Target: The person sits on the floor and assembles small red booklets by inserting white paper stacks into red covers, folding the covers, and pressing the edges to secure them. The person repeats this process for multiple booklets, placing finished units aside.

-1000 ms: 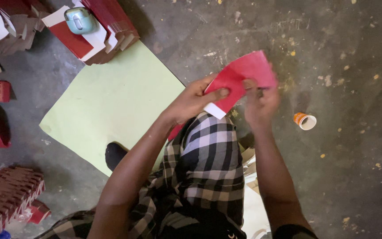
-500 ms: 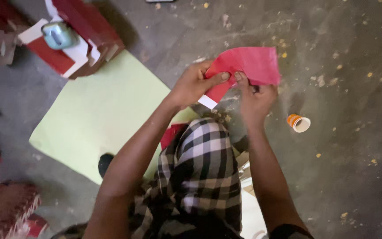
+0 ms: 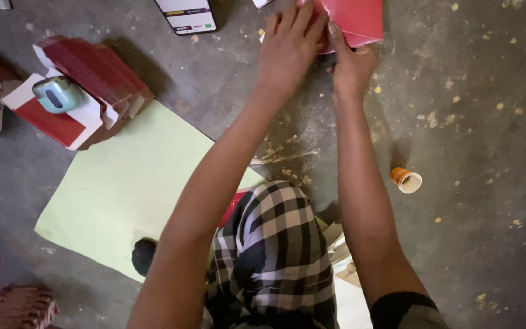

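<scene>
A floor-level craft workshop for making red card boxes. The work surface is a bare, stained concrete floor [image 3: 476, 79] speckled with dried drips — no bench or table. A pale green paper sheet [image 3: 123, 189] serves as the mat. Just above its upper-left edge lies a stack of flat red box blanks [image 3: 95, 73] with a small teal device [image 3: 58, 94] on top; further red pieces lie left of the sheet. A small paper cup [image 3: 406, 180] lies well to its right.
</scene>
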